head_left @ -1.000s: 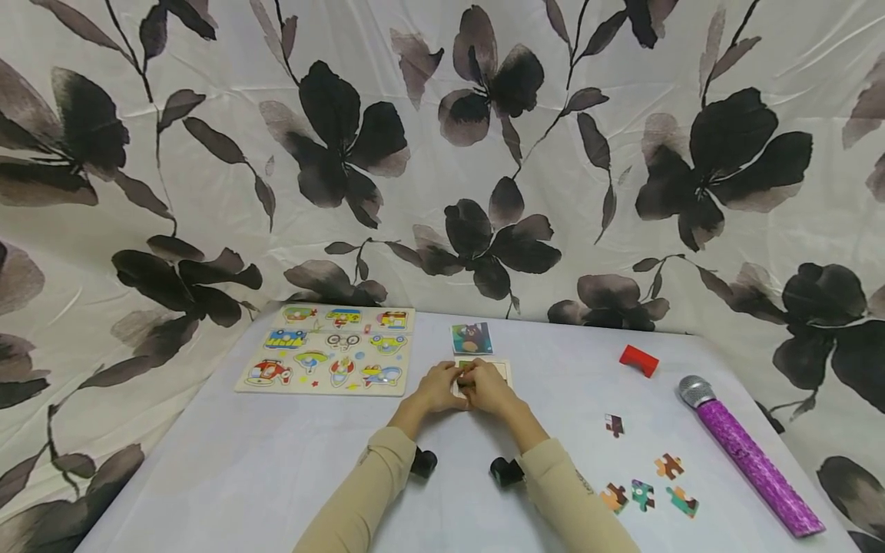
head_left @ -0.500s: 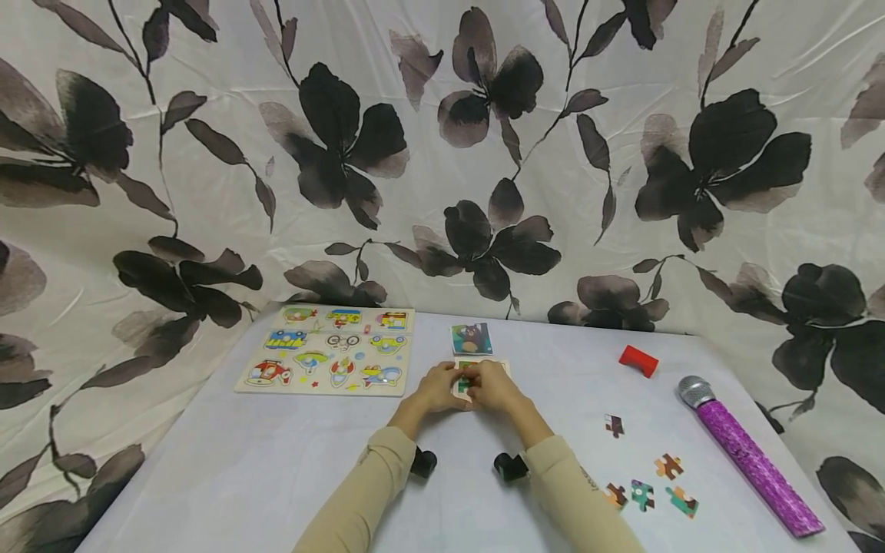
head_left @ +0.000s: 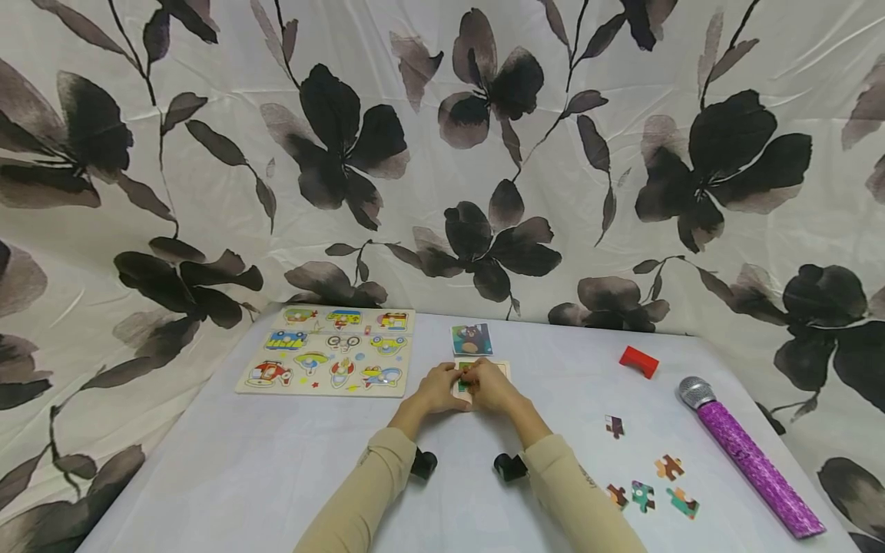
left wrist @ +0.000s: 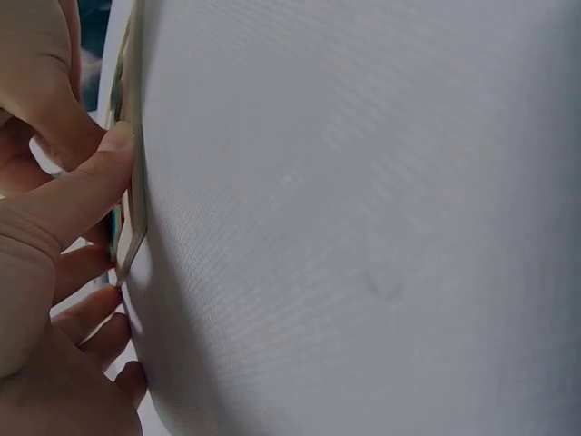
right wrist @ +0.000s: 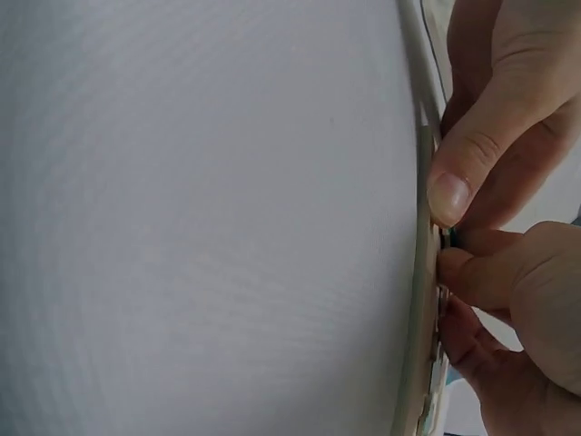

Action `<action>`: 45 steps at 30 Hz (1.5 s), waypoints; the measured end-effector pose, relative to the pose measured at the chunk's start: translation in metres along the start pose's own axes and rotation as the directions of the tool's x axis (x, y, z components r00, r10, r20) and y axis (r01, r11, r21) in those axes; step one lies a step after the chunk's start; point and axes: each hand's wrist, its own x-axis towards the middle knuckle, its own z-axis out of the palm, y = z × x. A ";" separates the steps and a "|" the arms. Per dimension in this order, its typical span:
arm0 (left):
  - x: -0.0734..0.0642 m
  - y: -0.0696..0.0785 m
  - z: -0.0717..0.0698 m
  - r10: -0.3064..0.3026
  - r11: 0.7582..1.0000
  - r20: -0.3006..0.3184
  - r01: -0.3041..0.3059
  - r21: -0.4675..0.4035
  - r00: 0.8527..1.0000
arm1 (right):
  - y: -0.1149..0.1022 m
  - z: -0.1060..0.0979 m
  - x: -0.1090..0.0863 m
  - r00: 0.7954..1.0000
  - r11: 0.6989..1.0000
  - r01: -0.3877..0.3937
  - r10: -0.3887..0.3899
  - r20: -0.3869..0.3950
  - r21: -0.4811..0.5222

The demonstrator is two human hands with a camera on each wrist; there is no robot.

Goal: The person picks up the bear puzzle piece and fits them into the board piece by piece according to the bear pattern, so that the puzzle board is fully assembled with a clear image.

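A small wooden puzzle tray (head_left: 507, 369) lies flat on the white table, partly green inside and largely covered by both hands. My left hand (head_left: 439, 387) grips its left side, thumb at the near edge and fingers along the side, as the left wrist view also shows. Over the tray's middle, my right hand (head_left: 489, 385) pinches a small puzzle piece close against the surface with thumb and fingertips. The fingers hide most of that piece. In the right wrist view the right thumb (right wrist: 457, 269) sits beside the left thumb (right wrist: 449, 197). Just behind the tray lies a bear picture card (head_left: 472, 339).
A vehicle puzzle board (head_left: 406, 362) lies to the left. On the right are several loose jigsaw pieces (head_left: 642, 495), a red block (head_left: 639, 362) and a purple glittery microphone (head_left: 750, 453). Black wrist cameras (head_left: 423, 464) hang by the sleeves. A floral cloth backs the table.
My right hand has shifted slightly right and rolled, uncovering some green inside the tray, then settled back a little with its fingers closer in. The left hand stays put.
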 end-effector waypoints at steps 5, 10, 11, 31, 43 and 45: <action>-0.001 0.000 0.000 -0.009 1.000 0.003 0.009 0.005 1.000 | -0.003 0.002 0.000 1.000 0.998 0.021 -0.020 0.023 -0.064; -0.002 0.002 -0.001 -0.011 1.000 0.017 0.011 0.003 1.000 | -0.007 0.000 0.000 0.997 0.996 -0.045 0.049 0.052 -0.076; -0.002 0.002 -0.001 -0.012 1.000 0.018 0.012 0.003 1.000 | -0.008 0.000 0.000 0.997 0.996 -0.048 0.052 0.050 -0.075; -0.003 0.003 -0.002 0.001 1.000 0.004 -0.001 0.003 1.000 | -0.022 -0.001 -0.001 0.991 0.969 -0.113 0.126 0.049 -0.219; -0.002 -0.002 0.001 0.013 1.000 -0.011 -0.013 -0.002 1.000 | -0.020 0.001 -0.002 0.991 0.976 -0.108 0.121 0.056 -0.189; -0.002 -0.002 0.001 0.016 1.000 -0.011 -0.016 -0.007 1.000 | -0.021 -0.001 -0.003 0.991 0.977 -0.102 0.117 0.070 -0.188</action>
